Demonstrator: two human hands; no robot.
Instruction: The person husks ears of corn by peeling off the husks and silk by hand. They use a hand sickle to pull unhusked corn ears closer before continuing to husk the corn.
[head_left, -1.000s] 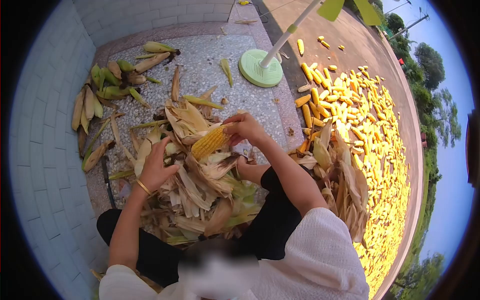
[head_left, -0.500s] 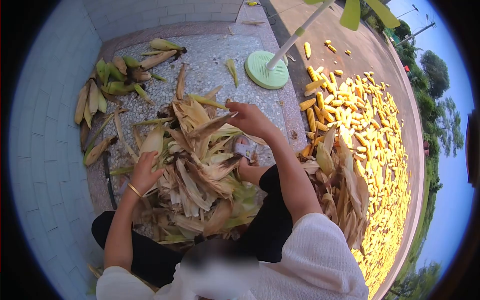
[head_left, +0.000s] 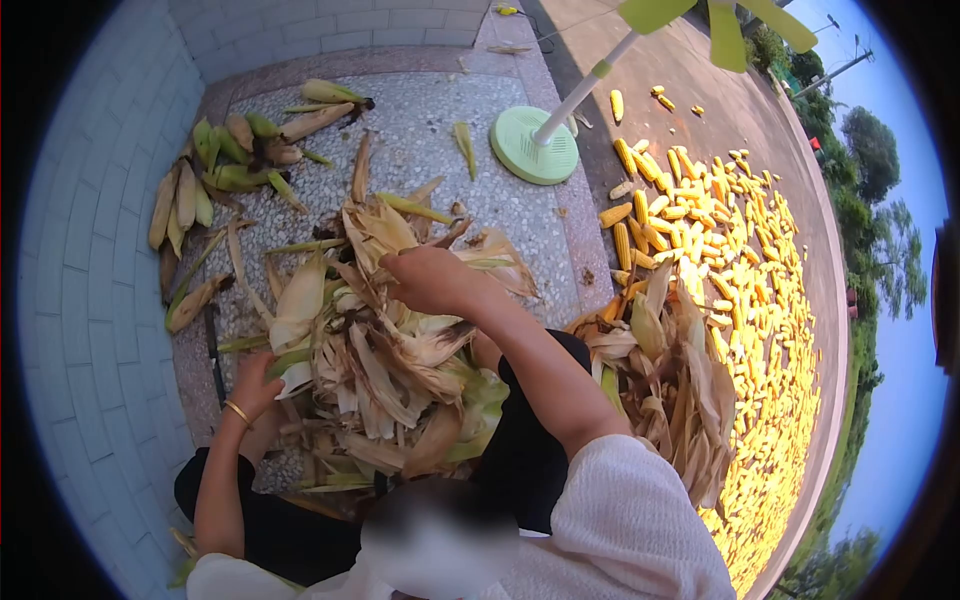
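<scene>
A big heap of dry corn husks [head_left: 375,390] lies between my knees. Over its upper part, my right hand [head_left: 432,282] curls its fingers round a dry husk, the fingertips partly hidden among the leaves. A brown husk tip [head_left: 455,232] pokes out behind the knuckles. At the heap's left edge, my left hand [head_left: 256,386], with a bracelet on the wrist, closes thumb and fingers on a greenish corn husk [head_left: 290,360]. Just above it rests a pale, broad husk [head_left: 298,300].
Unhusked ears [head_left: 232,172] are piled at the upper left by the tiled wall [head_left: 85,290]. A green fan base [head_left: 533,146] stands ahead. Husked yellow cobs [head_left: 760,380] spread over the ground at right, beside a second husk pile [head_left: 680,380].
My right hand has moved left and down onto the heap. My left hand has drawn back down and left, off the pale husk. Husks at the heap's upper right have shifted.
</scene>
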